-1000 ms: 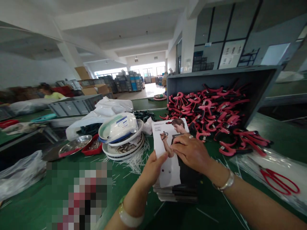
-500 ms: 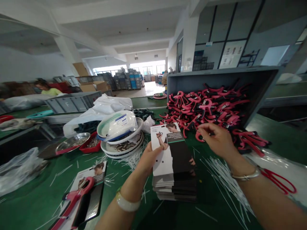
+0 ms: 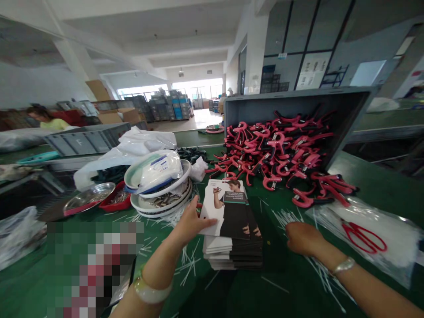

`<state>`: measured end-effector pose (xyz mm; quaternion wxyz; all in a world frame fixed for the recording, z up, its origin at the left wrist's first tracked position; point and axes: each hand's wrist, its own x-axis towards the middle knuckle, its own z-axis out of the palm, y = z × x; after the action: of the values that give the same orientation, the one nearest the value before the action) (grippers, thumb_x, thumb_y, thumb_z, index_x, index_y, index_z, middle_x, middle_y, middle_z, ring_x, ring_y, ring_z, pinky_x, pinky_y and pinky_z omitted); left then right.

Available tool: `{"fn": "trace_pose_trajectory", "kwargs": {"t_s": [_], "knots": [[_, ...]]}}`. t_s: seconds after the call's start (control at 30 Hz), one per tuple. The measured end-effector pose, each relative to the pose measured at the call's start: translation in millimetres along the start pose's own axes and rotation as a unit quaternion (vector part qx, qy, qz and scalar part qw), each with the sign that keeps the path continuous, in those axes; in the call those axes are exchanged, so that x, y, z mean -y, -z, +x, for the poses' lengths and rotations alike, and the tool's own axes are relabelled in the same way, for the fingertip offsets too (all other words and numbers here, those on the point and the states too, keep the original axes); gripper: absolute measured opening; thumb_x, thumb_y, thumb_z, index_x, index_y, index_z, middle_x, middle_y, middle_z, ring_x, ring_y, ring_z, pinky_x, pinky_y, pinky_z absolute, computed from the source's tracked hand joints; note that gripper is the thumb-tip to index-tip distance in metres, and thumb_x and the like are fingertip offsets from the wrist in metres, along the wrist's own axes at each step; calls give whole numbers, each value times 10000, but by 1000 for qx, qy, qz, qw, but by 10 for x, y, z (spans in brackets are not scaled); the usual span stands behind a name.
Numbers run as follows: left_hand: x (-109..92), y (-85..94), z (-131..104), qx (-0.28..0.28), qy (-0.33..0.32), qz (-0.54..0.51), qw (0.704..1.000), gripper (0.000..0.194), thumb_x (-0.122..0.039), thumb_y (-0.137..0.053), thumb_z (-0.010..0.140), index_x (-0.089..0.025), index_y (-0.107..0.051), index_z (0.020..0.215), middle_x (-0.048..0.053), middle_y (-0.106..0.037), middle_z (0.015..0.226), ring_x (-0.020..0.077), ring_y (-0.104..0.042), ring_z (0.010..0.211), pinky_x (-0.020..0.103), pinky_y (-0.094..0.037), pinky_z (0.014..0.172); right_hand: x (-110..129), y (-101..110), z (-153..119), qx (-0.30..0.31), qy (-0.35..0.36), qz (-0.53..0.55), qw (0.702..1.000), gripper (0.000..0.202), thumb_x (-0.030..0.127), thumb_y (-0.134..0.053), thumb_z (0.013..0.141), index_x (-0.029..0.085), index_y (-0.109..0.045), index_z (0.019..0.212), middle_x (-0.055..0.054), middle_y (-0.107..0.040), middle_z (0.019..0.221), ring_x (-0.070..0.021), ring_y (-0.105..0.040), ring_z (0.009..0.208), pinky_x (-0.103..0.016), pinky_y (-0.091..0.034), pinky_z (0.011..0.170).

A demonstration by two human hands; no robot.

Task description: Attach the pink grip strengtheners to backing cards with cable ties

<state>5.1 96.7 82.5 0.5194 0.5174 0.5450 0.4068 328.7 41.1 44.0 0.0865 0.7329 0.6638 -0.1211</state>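
My left hand (image 3: 189, 223) grips the left edge of the top printed card (image 3: 220, 210), its thumb on the white face. That card sits a little askew on a thick stack of such cards (image 3: 217, 258). To the right, my right hand (image 3: 303, 238) is closed, knuckles up, over a spread of thin white plastic ties (image 3: 326, 282). Its fingertips are hidden, so whatever it pinches cannot be seen. Pink-and-black spring clamps (image 3: 274, 150) spill from a grey crate (image 3: 347, 128) tipped on its side behind the stack.
Red-handled scissors (image 3: 362, 238) lie on a clear plastic bag (image 3: 397, 247) at the right. Left of the stack stand piled white bowls (image 3: 162, 205) with metal parts, a red tray (image 3: 114, 201) and a metal dish (image 3: 89, 198). A pixelated patch covers the lower left. A person (image 3: 49, 121) is at the far left.
My right hand has moved down from near the clamps to the white ties and closed. My left hand has shifted left on the card, now gripping its edge. The view has shifted slightly.
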Motion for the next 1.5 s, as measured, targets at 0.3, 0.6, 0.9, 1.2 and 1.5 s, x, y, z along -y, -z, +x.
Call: {"fn": "trace_pose_trajectory", "kwargs": {"t_s": [0.3, 0.6, 0.9, 1.2, 1.5], "knots": [[41, 92, -216, 53, 36, -27, 998, 430, -365, -792, 582, -125, -585, 873, -3, -630, 693, 75, -514, 516, 162, -325, 420, -409, 218, -132, 1, 47, 335, 941, 212, 334, -473, 766, 162, -590, 726, -40, -679, 728, -109, -550, 530, -213, -389, 489], [-124, 83, -492, 147, 74, -150, 975, 702, -217, -749, 667, -211, -387, 1268, 31, -669, 831, 145, -659, 641, 189, -489, 507, 233, 813, -604, -237, 145, 619, 734, 261, 395, -714, 685, 183, -568, 731, -25, -643, 638, -74, -500, 409, -163, -333, 331], [-106, 72, -533, 145, 97, -217, 960, 616, -141, -702, 706, -173, -420, 1252, 47, -681, 827, 140, -671, 611, 194, -507, 520, 1038, 606, -575, -296, 400, 550, 671, 142, 115, -581, 823, 234, -562, 898, -13, -640, 857, -130, -679, 657, -195, -535, 495], [-95, 59, -502, 158, 97, -245, 952, 580, -122, -666, 717, -167, -419, 1239, 63, -681, 853, 143, -673, 607, 175, -484, 488, 1165, 663, -414, -245, 434, 549, 671, 142, 105, -536, 860, 235, -535, 917, -14, -619, 864, -107, -652, 643, -171, -507, 452], [-88, 64, -485, 165, 100, -264, 945, 611, -126, -675, 702, -177, -403, 1247, 66, -677, 852, 154, -679, 613, 163, -478, 469, 1152, 715, -468, -158, 455, 560, 674, 101, 128, -519, 874, 225, -505, 899, -17, -598, 863, -129, -670, 690, -161, -503, 429]]}}
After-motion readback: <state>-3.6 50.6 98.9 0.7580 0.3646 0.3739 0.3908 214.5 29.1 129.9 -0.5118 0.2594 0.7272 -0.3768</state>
